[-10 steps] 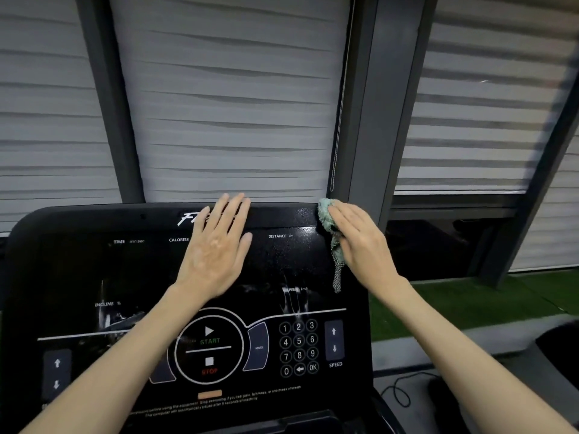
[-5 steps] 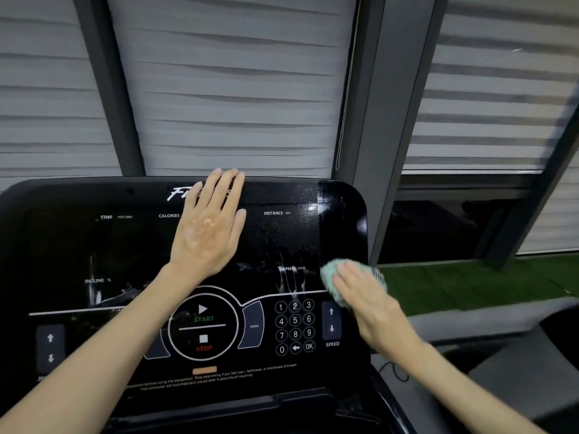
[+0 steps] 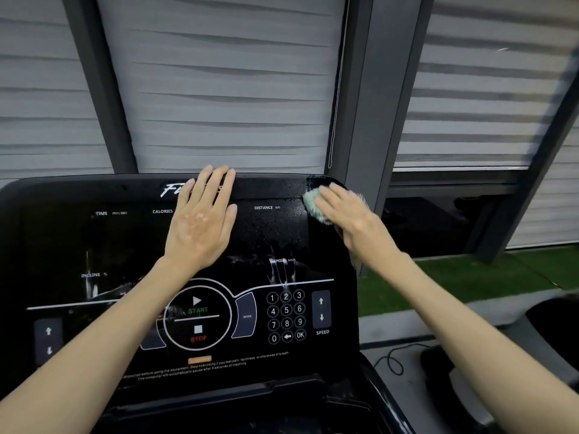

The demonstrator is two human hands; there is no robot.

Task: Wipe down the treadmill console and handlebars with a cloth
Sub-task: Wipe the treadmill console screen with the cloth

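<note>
Left hand (image 3: 200,227) lies flat on the console's (image 3: 94,245) top edge. Right hand (image 3: 351,220) (fingers straight) presses cloth (image 3: 311,203) onto its top-right corner.

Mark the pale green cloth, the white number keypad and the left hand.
Pale green cloth (image 3: 312,204): head view, exposed bunched edge.
White number keypad (image 3: 286,310): head view, the 5 key.
Left hand (image 3: 200,223): head view, its back.

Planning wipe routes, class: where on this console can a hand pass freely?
Free: console display left of the left hand; the strip between the hands, below the DISTANCE label. Crowded: top-right corner, under cloth and right hand.
</note>
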